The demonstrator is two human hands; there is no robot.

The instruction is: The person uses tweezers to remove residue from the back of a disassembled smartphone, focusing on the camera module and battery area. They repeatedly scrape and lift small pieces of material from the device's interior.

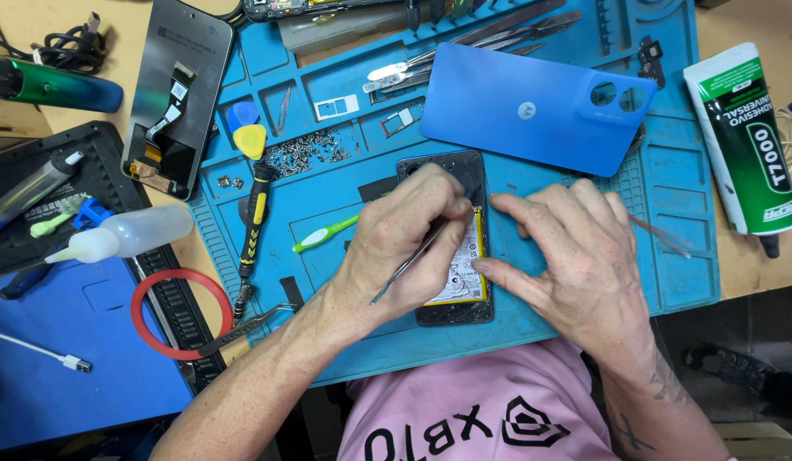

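Pinched tweezers (406, 263) in left hand (394, 248), blue back cover (532, 107) & screwdriver (252, 235) nr opened phone (454, 235)

Head cam, steep down, close.

Matt blue rubbery mat (327, 248), glossy blue plastic back cover (515, 107), shiny metal tweezers (409, 260)

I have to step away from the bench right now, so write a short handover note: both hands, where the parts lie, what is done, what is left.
Left hand: grips thin metal tweezers, tips at the battery edge.
Right hand: presses down on the opened black phone, steadying it on the blue silicone work mat.
Done: blue plastic back cover is off, lying above the phone; loose screws piled in a mat tray; the battery is exposed.
Left: battery sits in the frame; nothing reassembled.
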